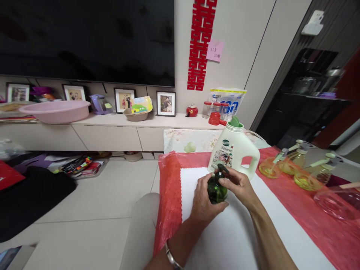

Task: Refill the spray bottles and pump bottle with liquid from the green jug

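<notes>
A dark green pump bottle (217,192) stands on the white cloth (222,228) in front of me. My left hand (203,198) is wrapped round its body from the left. At the top, my right hand (237,184) has its thumb and fingers closed on the black pump head (222,168). Whether the pump is screwed down, I cannot tell. Just behind stands a large pale green jug (237,144) with a label and a side handle; a green cap or spout piece (234,121) sits tilted in its mouth.
On the red table cover (312,202) to the right are several clear bottles with pumps (298,155), glass dishes of yellow liquid (306,180) and a pink glass dish (334,202). A long cabinet (109,137) behind holds a pink basin (59,112), picture frames and jars.
</notes>
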The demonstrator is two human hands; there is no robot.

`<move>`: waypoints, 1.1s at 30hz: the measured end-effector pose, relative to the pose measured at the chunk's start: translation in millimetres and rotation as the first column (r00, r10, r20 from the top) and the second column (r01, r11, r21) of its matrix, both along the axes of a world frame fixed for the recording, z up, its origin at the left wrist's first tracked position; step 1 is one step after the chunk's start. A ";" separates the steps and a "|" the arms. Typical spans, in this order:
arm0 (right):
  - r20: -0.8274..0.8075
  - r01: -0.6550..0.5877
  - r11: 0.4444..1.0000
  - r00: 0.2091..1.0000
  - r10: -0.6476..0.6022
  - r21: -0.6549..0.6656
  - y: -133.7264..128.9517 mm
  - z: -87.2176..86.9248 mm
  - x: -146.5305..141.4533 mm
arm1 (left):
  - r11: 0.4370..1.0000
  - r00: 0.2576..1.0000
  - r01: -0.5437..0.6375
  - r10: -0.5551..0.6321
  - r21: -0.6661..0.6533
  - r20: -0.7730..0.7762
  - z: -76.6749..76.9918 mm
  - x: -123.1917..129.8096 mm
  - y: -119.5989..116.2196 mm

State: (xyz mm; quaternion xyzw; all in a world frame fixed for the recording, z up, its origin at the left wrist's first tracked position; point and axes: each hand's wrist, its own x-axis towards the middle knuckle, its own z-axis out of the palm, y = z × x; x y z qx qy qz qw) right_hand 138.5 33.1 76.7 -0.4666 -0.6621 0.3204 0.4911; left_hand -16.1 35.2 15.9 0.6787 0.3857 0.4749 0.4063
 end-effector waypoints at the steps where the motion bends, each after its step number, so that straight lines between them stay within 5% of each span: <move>1: -0.029 -0.006 1.000 1.000 0.006 -0.006 -0.5 -3.3 1.3 | 1.000 1.000 0.003 -0.003 0.010 0.002 -0.4 -0.4 0.0; 11: -0.131 -0.045 0.994 0.990 0.057 0.096 -2.9 -14.9 -1.3 | 0.955 0.989 -0.109 0.131 0.275 -0.061 -5.4 1.3 -1.9; 17: -0.090 -0.031 0.987 0.995 0.046 0.160 -4.2 -17.1 -2.7 | 0.902 0.992 -0.057 0.102 0.429 -0.081 -10.2 0.6 0.1; 33: 0.018 0.021 0.961 0.999 -0.027 0.275 -7.2 -13.1 -7.8 | 0.906 0.987 -0.005 0.072 0.423 -0.142 -16.3 -2.0 -0.1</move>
